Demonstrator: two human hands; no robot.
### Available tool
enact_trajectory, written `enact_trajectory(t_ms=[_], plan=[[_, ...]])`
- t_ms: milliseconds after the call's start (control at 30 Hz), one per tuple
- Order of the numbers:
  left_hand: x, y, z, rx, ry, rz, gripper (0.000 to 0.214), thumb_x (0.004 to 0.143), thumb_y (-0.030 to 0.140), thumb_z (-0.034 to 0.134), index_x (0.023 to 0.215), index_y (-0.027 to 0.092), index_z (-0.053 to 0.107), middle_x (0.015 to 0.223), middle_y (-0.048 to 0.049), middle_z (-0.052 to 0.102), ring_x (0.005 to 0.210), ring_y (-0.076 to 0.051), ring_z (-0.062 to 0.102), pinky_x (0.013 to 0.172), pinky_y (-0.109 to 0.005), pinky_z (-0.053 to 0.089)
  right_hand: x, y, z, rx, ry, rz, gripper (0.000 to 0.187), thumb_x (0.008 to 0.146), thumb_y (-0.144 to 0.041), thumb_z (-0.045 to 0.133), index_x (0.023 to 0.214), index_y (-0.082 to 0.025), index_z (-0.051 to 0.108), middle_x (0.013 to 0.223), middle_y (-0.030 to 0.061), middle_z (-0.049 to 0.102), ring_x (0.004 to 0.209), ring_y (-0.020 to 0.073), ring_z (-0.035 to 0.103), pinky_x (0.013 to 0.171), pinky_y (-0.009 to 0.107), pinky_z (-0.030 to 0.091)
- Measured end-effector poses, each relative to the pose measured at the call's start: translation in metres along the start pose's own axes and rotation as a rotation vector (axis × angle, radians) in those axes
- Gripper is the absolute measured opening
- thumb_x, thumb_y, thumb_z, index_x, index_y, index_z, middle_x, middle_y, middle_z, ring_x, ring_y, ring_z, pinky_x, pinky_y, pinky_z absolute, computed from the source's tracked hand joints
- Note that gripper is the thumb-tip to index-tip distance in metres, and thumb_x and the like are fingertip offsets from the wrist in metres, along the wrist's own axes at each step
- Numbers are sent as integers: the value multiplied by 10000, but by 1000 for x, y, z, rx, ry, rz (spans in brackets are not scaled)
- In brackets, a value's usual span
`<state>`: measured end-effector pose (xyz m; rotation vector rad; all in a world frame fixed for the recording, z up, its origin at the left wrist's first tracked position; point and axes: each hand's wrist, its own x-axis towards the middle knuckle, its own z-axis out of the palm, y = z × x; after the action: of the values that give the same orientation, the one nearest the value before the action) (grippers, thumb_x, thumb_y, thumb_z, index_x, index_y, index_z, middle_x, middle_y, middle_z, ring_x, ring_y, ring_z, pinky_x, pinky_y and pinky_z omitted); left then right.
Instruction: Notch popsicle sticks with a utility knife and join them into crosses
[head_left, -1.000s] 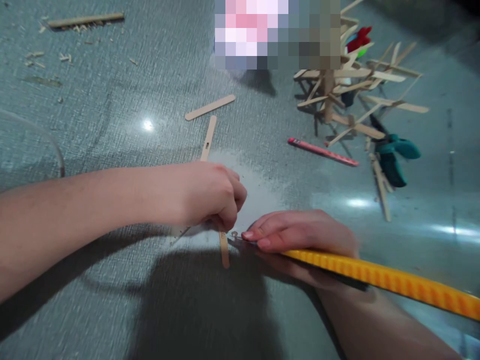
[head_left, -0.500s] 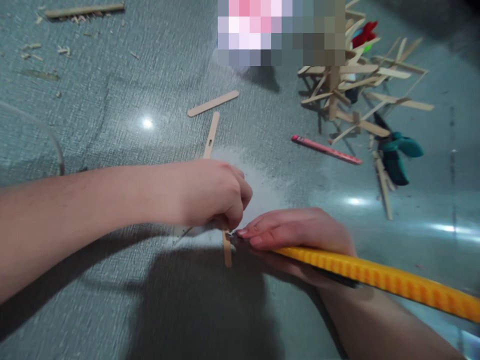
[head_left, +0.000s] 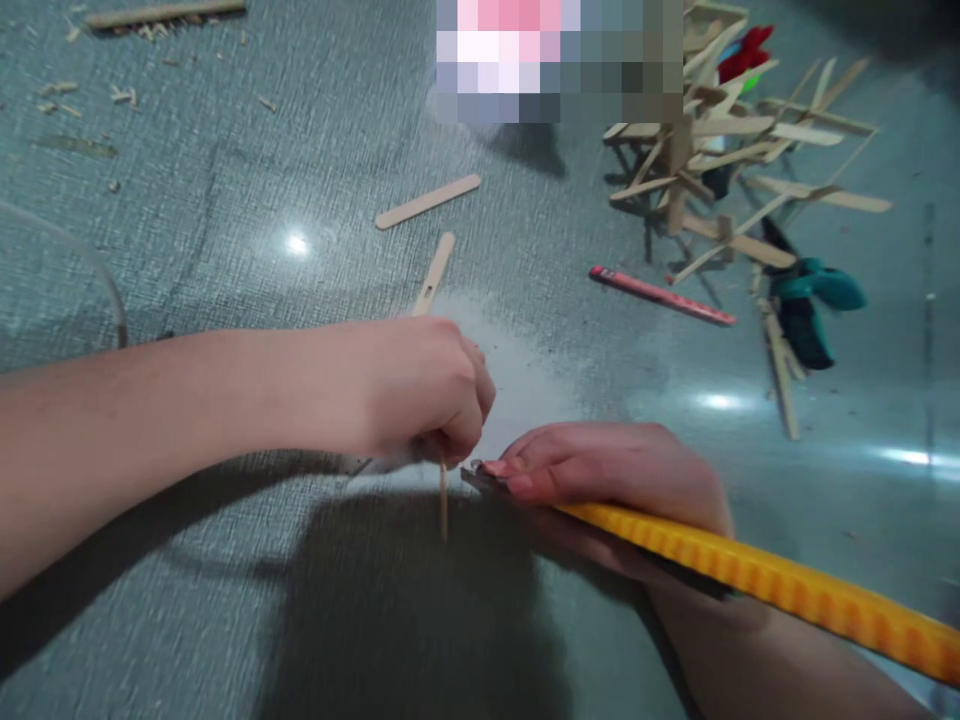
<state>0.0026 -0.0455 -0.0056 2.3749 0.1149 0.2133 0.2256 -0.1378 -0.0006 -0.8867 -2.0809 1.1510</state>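
My left hand (head_left: 439, 395) is closed, its fingers pinching a thin wooden craft stick (head_left: 443, 505) that points down, edge-on to me. A second craft stick (head_left: 435, 268), with a small slot cut in it, sticks out beyond the hand; its other end is hidden. My right hand (head_left: 611, 470) is wrapped round what looks like a hacksaw (head_left: 750, 560) with a ribbed yellow frame. Its metal tip (head_left: 484, 478) pokes out past the fingers, just right of the pinched stick and apart from it.
Pale dust (head_left: 517, 370) lies around the hands. Beyond them are a loose craft stick (head_left: 427, 202), a pink strip (head_left: 660, 295), a tangled craft-stick structure (head_left: 697, 180) and a teal-handled tool (head_left: 806, 310). Wood shavings and a rod (head_left: 165, 14) lie far left. A pixelated patch hides the top middle.
The pinched stick has turned from its flat face to its edge. My right hand and the hacksaw have drawn back slightly right, away from it. The slotted stick has tilted further right.
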Motion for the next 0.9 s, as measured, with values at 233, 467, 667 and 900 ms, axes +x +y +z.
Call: enact_trajectory(t_ms=[233, 467, 667, 900], plan=[[-3, -3, 2, 8, 10, 5, 272, 836, 55, 646, 808, 277, 802, 844, 15, 748, 754, -136, 628, 717, -244, 456, 0, 8, -5, 163, 19, -38, 91, 886, -157, 724, 965, -201, 714, 809, 56, 762, 765, 176, 769, 694, 256, 636], [-4, -6, 8, 43, 104, 73, 245, 827, 64, 682, 701, 251, 778, 816, -6, 713, 746, -143, 597, 707, -261, 440, 3, 9, -4, 167, -12, -68, 100, 897, -155, 710, 995, -171, 721, 813, 84, 775, 778, 191, 775, 693, 272, 644], [-6, -8, 10, 75, 106, 87, 208, 873, 129, 662, 750, 252, 776, 855, -3, 711, 784, -158, 600, 731, -279, 443, -7, 15, -2, 302, 79, 24, 253, 841, -105, 762, 1055, -241, 755, 878, 51, 786, 788, 197, 776, 693, 302, 653], [-10, 9, 6, 114, 194, 76, 198, 888, 318, 697, 1048, 206, 731, 1031, -52, 744, 951, -231, 647, 911, -367, 447, -10, 19, -4, 455, 126, 15, 356, 825, -88, 775, 1121, -285, 760, 936, 32, 791, 793, 181, 768, 654, 275, 648]])
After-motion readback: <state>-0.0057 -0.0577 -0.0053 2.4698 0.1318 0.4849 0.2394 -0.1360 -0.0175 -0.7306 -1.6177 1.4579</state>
